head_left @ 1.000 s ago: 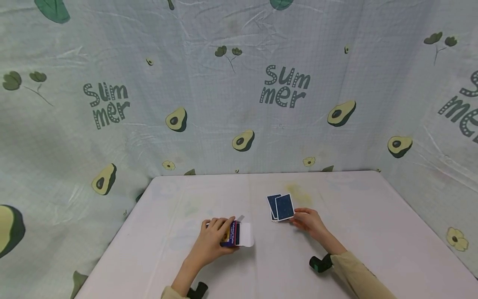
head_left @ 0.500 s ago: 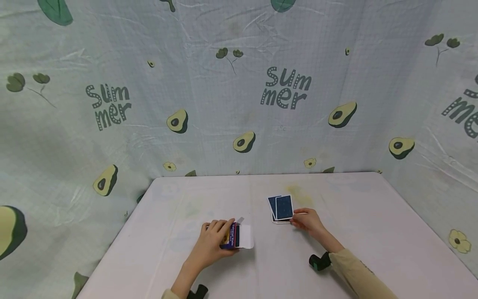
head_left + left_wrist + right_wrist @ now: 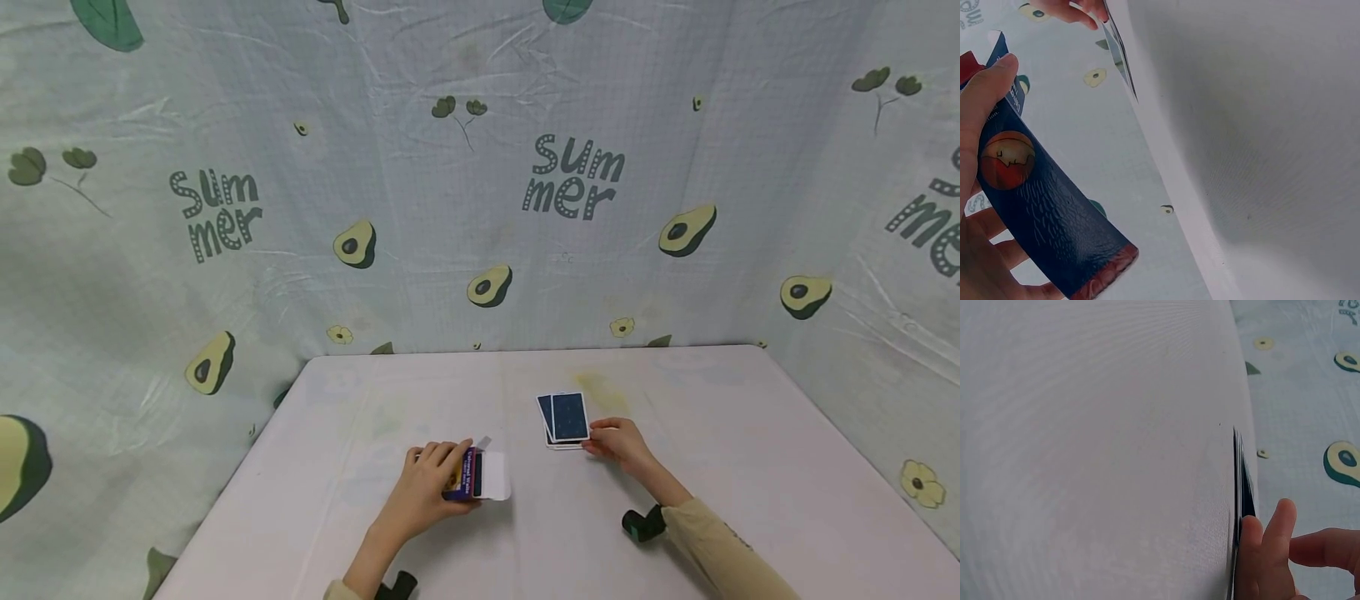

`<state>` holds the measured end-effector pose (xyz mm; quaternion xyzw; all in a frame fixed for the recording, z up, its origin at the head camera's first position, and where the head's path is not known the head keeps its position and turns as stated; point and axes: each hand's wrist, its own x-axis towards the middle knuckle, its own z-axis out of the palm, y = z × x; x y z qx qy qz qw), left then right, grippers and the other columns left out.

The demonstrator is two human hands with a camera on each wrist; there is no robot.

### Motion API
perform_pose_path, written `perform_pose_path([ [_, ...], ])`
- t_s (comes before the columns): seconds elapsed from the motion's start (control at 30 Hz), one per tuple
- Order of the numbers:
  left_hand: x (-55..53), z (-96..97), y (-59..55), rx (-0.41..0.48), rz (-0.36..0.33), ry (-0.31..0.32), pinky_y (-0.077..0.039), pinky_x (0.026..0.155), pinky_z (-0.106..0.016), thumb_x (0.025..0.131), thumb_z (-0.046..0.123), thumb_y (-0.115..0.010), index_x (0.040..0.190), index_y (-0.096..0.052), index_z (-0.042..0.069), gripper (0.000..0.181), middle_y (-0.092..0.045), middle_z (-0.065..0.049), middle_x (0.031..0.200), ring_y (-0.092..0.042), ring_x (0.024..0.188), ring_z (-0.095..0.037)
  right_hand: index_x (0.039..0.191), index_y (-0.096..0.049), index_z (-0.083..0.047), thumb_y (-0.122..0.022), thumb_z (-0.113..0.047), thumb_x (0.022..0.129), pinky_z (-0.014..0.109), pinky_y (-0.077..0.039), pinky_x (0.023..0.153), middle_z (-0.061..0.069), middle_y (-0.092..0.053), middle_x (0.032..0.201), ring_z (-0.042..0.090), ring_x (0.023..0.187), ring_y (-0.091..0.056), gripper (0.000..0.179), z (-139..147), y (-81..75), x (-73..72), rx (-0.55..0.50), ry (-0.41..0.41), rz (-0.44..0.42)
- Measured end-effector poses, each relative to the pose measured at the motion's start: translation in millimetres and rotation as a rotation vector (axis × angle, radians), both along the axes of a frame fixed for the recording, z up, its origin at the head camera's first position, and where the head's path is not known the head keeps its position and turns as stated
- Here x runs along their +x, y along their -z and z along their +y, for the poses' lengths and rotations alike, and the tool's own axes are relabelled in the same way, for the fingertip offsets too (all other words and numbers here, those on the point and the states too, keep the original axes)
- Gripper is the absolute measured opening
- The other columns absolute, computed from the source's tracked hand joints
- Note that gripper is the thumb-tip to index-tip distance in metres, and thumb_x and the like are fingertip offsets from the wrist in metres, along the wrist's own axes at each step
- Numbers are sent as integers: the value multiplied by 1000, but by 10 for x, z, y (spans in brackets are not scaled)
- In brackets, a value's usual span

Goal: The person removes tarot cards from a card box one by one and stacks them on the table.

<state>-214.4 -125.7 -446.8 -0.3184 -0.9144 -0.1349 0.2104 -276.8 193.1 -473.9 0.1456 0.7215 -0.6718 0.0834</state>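
My left hand (image 3: 426,483) grips a small card box (image 3: 462,475) with thumb and fingers around it, its white flap (image 3: 493,475) hanging out on the right. In the left wrist view, the box (image 3: 1054,206) shows a dark blue side with a round face picture and a red end. A few blue-backed playing cards (image 3: 570,417) lie overlapped on the table, slightly askew. My right hand (image 3: 622,446) has its fingertips at the lower right edge of the top card. In the right wrist view, fingers (image 3: 1250,550) touch the thin stack of cards (image 3: 1239,481).
A white cloth covers the table (image 3: 420,383), with a yellowish stain behind the cards. Behind it hangs a pale curtain (image 3: 420,192) printed with avocados and lettering. Black wrist devices (image 3: 643,527) sit below both hands.
The top card has shifted slightly left and lies straighter over the others. My right fingertips stay at its edge. The left hand and the box have hardly moved.
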Motion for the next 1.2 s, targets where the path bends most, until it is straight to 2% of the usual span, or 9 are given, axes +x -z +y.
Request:
perform_pose_path([
  [0.27, 18, 2, 6, -3, -23, -3, -37, 82, -41, 61, 48, -75, 129, -45, 17, 81, -56, 0, 109, -52, 99, -17, 117, -41, 16, -49, 1, 86, 25, -52, 62, 19, -60, 87, 12, 62, -64, 35, 14, 7, 34, 10, 5, -6],
  [0.57, 29, 11, 17, -8, -23, -1, -36, 82, -41, 61, 49, -75, 129, -46, 17, 80, -57, 0, 109, -51, 99, -17, 116, -43, 15, -51, -1, 86, 23, -52, 61, 14, -63, 81, 11, 63, -64, 36, 47, 5, 73, 8, 0, 26],
  [0.8, 25, 27, 15, -12, -24, 1, -36, 82, -41, 61, 49, -75, 129, -45, 17, 81, -56, 0, 110, -51, 99, -17, 118, -45, 14, -51, -2, 86, 23, -52, 62, 19, -61, 93, 10, 68, -64, 36, 37, -39, 156, 17, -3, 55],
  [1.0, 27, 41, 8, -19, -21, 7, -37, 83, -41, 61, 49, -75, 129, -45, 16, 81, -57, 0, 110, -51, 100, -17, 117, -46, 13, -53, -7, 87, 21, -52, 63, 12, -65, 90, 11, 73, -65, 37, -5, -101, 232, 15, -64, 75],
  [1.2, 25, 59, -8, -21, -24, 13, -37, 84, -42, 61, 49, -75, 129, -45, 17, 81, -57, 0, 110, -51, 101, -18, 116, -47, 12, -54, -10, 86, 23, -52, 66, 18, -63, 99, 11, 77, -66, 38, -57, -131, 290, -8, -111, 106],
])
